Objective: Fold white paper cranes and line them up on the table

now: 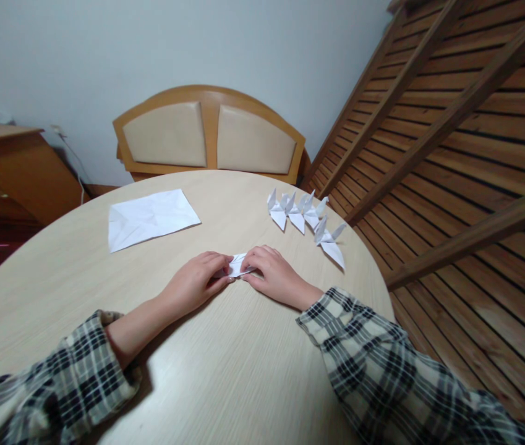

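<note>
Between my two hands, on the tabletop, is a small piece of folded white paper (237,264). My left hand (201,275) pinches its left end, thumb on the near side. At the other end my right hand (271,275) grips the paper between thumb and fingers. Both sets of fingers hide much of the folds. Several white paper cranes (296,215) stand in a row beyond my right hand, and one more crane (331,244) sits closer, apart from that row. A creased white sheet of paper (151,217) lies flat beyond my left hand.
The round light-wood table (225,371) fills the foreground. Behind it rises a wooden headboard (211,139) with beige panels, against a pale wall. A slatted wooden structure (466,142) leans along the right side. To the left stands a wooden desk (21,161), with a cord beside it.
</note>
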Demonstrator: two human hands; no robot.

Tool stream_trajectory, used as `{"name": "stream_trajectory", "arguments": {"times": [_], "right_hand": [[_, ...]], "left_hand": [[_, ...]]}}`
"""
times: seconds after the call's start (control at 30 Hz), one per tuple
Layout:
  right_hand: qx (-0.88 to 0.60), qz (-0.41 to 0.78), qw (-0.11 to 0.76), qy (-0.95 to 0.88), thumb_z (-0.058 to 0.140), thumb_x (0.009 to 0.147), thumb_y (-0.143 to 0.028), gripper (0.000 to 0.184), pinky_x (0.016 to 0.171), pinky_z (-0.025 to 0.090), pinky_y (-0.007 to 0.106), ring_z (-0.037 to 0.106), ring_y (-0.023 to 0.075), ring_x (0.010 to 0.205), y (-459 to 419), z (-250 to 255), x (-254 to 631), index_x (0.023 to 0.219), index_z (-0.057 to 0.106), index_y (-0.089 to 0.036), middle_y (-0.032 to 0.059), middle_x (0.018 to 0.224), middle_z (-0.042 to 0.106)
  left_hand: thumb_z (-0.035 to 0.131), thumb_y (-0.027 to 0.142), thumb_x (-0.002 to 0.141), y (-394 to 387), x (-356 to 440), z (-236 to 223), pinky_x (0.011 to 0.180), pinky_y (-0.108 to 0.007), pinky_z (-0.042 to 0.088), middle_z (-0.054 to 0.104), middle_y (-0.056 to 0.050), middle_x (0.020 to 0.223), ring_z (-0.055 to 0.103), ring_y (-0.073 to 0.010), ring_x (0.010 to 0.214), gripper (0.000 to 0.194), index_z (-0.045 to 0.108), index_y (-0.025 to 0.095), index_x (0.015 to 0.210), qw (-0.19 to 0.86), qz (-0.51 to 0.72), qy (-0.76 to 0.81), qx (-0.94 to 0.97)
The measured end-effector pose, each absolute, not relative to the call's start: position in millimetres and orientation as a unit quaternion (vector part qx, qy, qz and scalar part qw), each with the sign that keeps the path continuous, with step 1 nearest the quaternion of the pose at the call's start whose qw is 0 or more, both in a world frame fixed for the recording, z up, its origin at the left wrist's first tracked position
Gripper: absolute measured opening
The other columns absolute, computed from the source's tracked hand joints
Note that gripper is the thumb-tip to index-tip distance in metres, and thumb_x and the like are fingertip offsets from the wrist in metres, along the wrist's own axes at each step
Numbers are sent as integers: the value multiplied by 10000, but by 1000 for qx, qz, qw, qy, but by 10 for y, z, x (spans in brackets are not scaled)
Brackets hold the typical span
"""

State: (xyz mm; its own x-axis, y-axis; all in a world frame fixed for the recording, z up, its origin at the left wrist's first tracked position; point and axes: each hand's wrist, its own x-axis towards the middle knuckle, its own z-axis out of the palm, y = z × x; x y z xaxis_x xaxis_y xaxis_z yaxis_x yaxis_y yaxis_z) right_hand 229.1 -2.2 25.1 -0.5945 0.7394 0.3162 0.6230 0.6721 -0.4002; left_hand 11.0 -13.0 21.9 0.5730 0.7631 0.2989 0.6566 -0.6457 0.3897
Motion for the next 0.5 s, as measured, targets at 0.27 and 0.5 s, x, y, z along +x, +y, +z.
{"name": "stream_trajectory", "arguments": {"times": [0.27, 0.5], "right_hand": [[-411, 115, 245, -870, 654, 862, -218, 27, 862, 386, 323, 536, 183, 959, -5, 236, 2290, 862, 670, -197, 36, 935, 629], [-427, 99, 248, -864, 643, 877, -233, 72, 847, 398, 321, 545, 183, 937, 15, 215, 2289, 837, 669, -179, 44, 928, 646]], "left_hand": [[499, 301, 951, -107, 112, 196, 835, -369, 494, 687, -99, 1006, 617, -229, 939, 161, 588, 168, 932, 108, 236, 395, 881], [459, 285, 968, -104, 104, 184, 849, -370, 502, 695, -92, 1027, 622, -222, 954, 196, 608, 174, 1030, 119, 242, 395, 878]]}}
